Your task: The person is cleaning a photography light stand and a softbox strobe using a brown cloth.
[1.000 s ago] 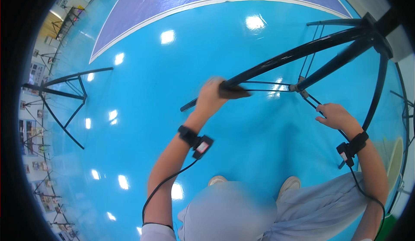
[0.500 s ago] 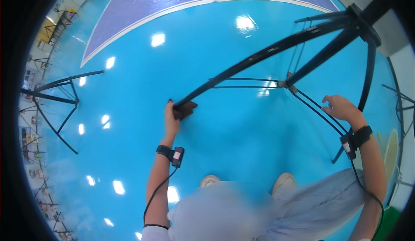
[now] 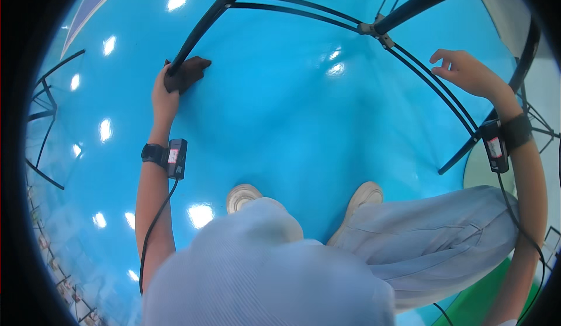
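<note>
A black metal tripod stand spans the upper part of the view. My left hand [image 3: 165, 95] is closed round the low end of its left curved leg [image 3: 201, 29]. A dark brown angular piece [image 3: 190, 74] sticks out there, beside my fingers; what kind of part it is I cannot make out. My right hand [image 3: 467, 74] hangs above the paired brace bars [image 3: 435, 86], its fingers loosely bent and apart, holding nothing. The braces meet at a small joint [image 3: 374, 29] under the thick middle tube [image 3: 432, 1]. The right leg [image 3: 459, 155] passes behind my right wrist.
Glossy blue floor [image 3: 280, 127] lies under the stand. Another black frame [image 3: 49, 115] stands at the left, and a further thin frame [image 3: 540, 121] at the far right. My shoes [image 3: 362, 200] are close below the stand. A green patch [image 3: 491, 285] lies lower right.
The view has tipped down and shifted, so the stand's top has left the picture. My left hand still grips the leg end; my right hand stays above the braces.
</note>
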Demonstrator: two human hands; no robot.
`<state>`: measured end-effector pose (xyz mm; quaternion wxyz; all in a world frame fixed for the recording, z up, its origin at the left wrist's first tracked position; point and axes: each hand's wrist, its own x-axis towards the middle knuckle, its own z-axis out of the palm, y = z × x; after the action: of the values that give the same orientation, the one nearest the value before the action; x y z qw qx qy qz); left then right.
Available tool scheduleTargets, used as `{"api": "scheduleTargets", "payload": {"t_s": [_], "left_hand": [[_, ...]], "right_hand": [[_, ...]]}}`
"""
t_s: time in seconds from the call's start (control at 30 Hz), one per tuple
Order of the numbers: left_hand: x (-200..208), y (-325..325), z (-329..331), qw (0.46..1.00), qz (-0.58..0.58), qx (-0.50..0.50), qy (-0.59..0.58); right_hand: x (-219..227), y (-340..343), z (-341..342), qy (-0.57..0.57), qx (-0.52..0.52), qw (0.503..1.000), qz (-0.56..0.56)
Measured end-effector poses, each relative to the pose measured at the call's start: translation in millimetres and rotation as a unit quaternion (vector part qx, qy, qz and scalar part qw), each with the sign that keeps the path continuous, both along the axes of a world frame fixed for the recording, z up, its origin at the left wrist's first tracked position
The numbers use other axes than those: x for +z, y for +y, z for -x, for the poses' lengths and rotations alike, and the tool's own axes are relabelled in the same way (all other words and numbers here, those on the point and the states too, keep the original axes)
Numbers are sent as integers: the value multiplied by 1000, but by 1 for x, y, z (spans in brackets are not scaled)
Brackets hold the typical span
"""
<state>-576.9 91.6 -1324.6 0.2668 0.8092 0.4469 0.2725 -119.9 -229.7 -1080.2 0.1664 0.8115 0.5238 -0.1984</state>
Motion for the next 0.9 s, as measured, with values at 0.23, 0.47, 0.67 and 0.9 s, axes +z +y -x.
{"api": "scheduleTargets", "payload": {"t_s": [0.23,0.47,0.67,0.9], "left_hand": [[13,-25,-25,998,55,-4,-11],[1,-8,-18,999,-35,6,-19],[31,-40,-3,997,-62,25,-47],[95,-86,-24,973,202,-106,-6]], "right_hand": [[-5,-5,6,31,-2,999,36],[2,-9,8,16,-32,999,24],[2,4,9,26,-44,998,34],[15,37,34,19,24,997,75]]}}
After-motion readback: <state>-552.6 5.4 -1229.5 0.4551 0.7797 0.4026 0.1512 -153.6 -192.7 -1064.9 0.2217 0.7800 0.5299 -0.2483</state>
